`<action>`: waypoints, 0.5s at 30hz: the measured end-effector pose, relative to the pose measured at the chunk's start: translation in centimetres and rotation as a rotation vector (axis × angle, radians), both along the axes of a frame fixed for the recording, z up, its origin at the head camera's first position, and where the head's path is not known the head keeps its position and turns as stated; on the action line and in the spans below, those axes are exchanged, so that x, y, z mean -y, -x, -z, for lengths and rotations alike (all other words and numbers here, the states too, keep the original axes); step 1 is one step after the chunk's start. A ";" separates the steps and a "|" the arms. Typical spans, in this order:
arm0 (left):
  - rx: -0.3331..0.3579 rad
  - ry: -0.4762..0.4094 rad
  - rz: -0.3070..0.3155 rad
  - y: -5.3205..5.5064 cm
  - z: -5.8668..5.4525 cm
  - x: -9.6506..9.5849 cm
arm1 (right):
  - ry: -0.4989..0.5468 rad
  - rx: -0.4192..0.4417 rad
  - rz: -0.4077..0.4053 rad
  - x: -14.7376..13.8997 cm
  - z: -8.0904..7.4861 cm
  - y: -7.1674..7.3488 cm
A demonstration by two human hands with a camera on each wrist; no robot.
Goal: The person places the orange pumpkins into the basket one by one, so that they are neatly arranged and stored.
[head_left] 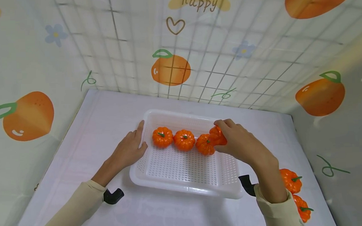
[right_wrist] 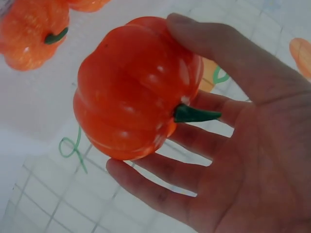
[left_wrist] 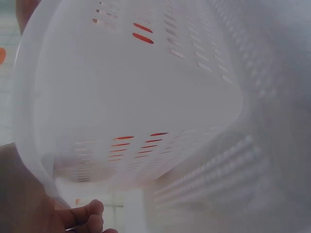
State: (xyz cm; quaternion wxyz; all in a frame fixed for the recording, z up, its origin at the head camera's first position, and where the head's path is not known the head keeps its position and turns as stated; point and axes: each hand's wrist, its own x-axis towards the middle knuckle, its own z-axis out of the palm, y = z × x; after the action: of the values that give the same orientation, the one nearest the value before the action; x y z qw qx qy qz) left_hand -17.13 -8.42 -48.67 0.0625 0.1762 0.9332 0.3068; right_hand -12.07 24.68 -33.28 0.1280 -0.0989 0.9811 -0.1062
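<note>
A white plastic basket (head_left: pixel 183 187) with perforated walls and floor stands on the table. Three small toy pumpkins, one at the left (head_left: pixel 162 137), one in the middle (head_left: pixel 184 140) and one at the right (head_left: pixel 204 144), sit in a row inside it. My right hand (head_left: pixel 240 141) holds another orange toy pumpkin (right_wrist: pixel 136 87) between thumb and fingers, over the basket's right back part; its green stem points toward the palm. At the left rim, my left hand (head_left: pixel 128 149) holds the basket, thumb and index finger spread along the edge. Its other fingers (left_wrist: pixel 90 213) curl beside the wall.
Two more toy pumpkins, one behind (head_left: pixel 291 180) and one nearer (head_left: pixel 303 208), lie on the table right of my right forearm. The white table (head_left: pixel 106 105) is bordered by walls of sheeting printed with oranges; a grid shows at the back.
</note>
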 end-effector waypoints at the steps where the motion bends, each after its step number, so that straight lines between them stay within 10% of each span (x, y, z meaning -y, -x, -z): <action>1: 0.002 -0.001 0.000 0.0 0.0 0.0 | 0.001 -0.001 -0.004 0.2 0.0 0.1; 15: 0.009 0.001 0.000 0.1 -0.2 0.1 | -0.011 0.018 -0.032 2.6 0.2 1.1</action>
State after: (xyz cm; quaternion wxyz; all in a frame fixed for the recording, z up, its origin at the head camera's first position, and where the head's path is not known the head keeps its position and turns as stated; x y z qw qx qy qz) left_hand -17.21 -8.50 -48.50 0.0670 0.1750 0.9330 0.3073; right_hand -13.15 22.03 -33.45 0.1390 -0.1128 0.9788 -0.0994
